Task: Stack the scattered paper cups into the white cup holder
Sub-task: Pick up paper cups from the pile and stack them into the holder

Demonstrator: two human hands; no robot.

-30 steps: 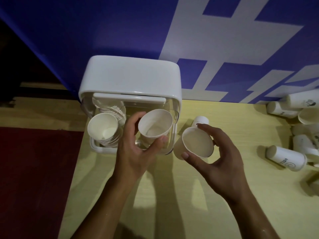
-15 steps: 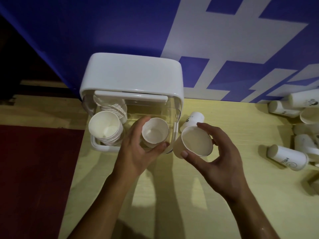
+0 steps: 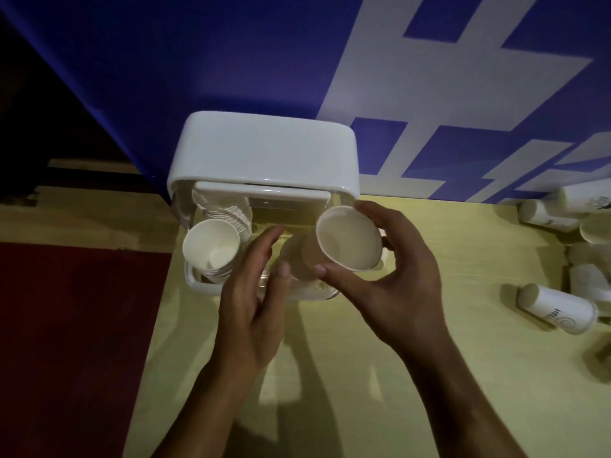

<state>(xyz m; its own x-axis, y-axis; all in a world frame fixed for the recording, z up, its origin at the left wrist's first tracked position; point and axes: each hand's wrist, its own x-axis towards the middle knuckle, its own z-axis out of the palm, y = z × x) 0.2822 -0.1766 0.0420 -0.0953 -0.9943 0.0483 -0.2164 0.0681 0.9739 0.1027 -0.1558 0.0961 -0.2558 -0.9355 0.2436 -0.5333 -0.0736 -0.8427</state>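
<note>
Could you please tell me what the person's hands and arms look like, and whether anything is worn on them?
The left hand and right hand are bare: no gloves, rings, watch or bracelet that I can see. The left forearm and right forearm are bare down to the picture's lower edge, so no sleeve shows. Dim light could hide fine marks.

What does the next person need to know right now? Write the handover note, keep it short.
The left hand is open, holding nothing, at the holder's front.
The right hand grips a paper cup, mouth toward the camera, over the right side of the white cup holder.
Done: a stack of cups stands in the holder's left side; another cup sits at the right, partly hidden.
To do: nest the held cup, then collect the scattered cups lying on the yellow table to the right.
</note>
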